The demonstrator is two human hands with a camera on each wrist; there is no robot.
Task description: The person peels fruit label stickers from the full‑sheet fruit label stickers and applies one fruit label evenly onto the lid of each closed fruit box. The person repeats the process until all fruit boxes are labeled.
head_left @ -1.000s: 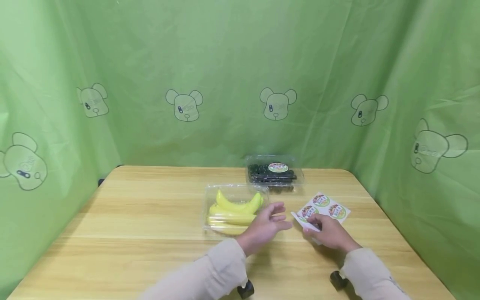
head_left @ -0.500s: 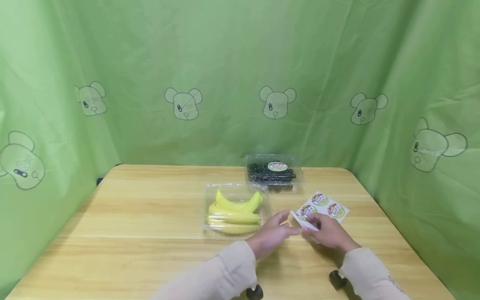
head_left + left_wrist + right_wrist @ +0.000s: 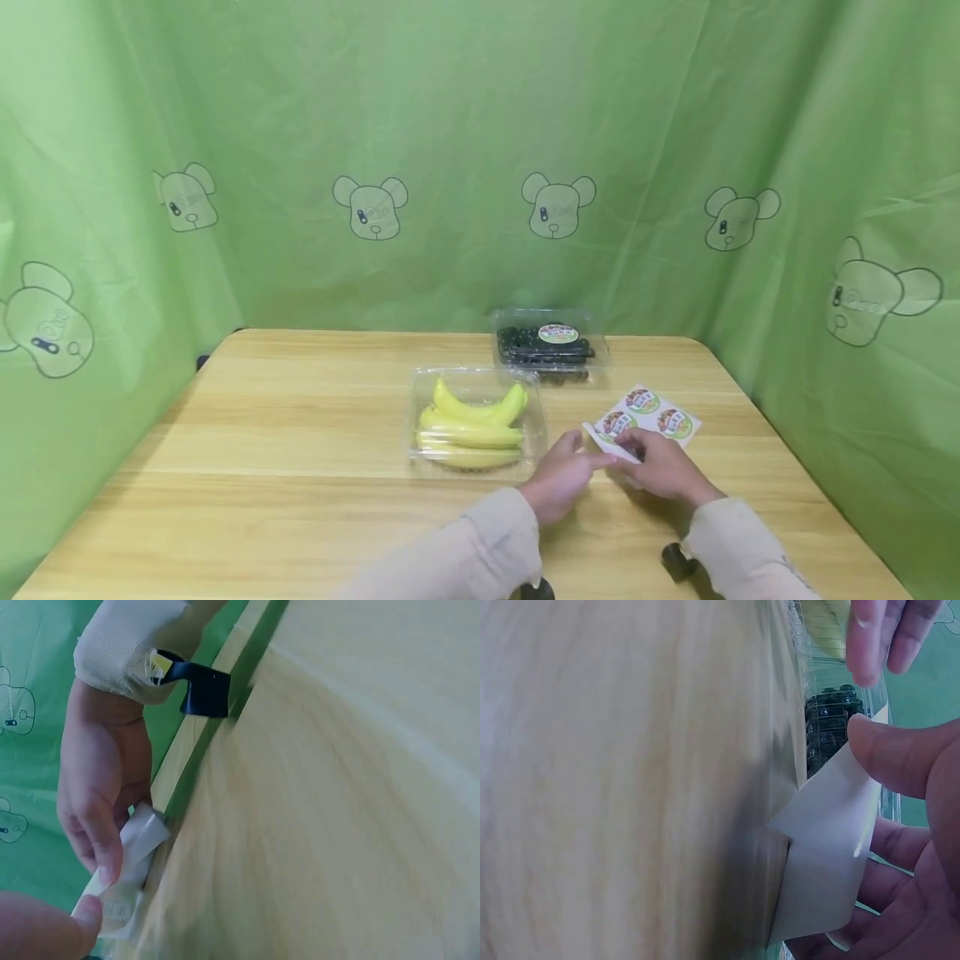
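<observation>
A white sheet of round fruit stickers (image 3: pixel 677 423) lies at the right of the table, its near edge bent up. My right hand (image 3: pixel 663 468) grips that raised edge, thumb on one side and fingers on the other; the right wrist view shows the white back of the sheet (image 3: pixel 821 862) curling under the thumb. Close to the same edge is my left hand (image 3: pixel 558 479), fingers extended. In the right wrist view the left fingers (image 3: pixel 866 645) are just apart from the right thumb. Only the left hand's thumb (image 3: pixel 45 926) shows plainly in the left wrist view.
Left of the hands is a clear plastic box (image 3: pixel 542 421) with yellow bananas (image 3: pixel 472 435). Behind it stands another clear box (image 3: pixel 597 348) of dark round fruit (image 3: pixel 517 340), bearing a round sticker (image 3: pixel 558 333). Green curtains (image 3: pixel 465 100) surround the wooden table (image 3: pixel 262 517).
My left hand has moved right, from beside the banana box to the sheet's raised edge. The right hand keeps its grip on the sheet, almost still.
</observation>
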